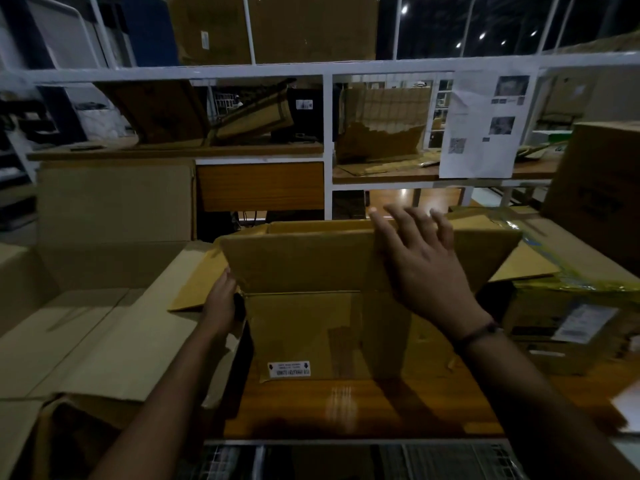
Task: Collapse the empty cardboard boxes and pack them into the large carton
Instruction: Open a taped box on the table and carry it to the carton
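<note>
We find the empty box point(329, 306) standing open on the table point(346, 407), flaps raised. Our left hand point(221, 299) grips its left corner; our right hand point(419, 261) hovers spread above the far flap, holding nothing. The large carton point(69, 271) lies left. Advised: press opposite corners inward evenly.

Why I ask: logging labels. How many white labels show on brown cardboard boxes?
3 white labels: on the held open box's front, on the taped box at right, on the top-shelf box. Others may be hidden.
</note>
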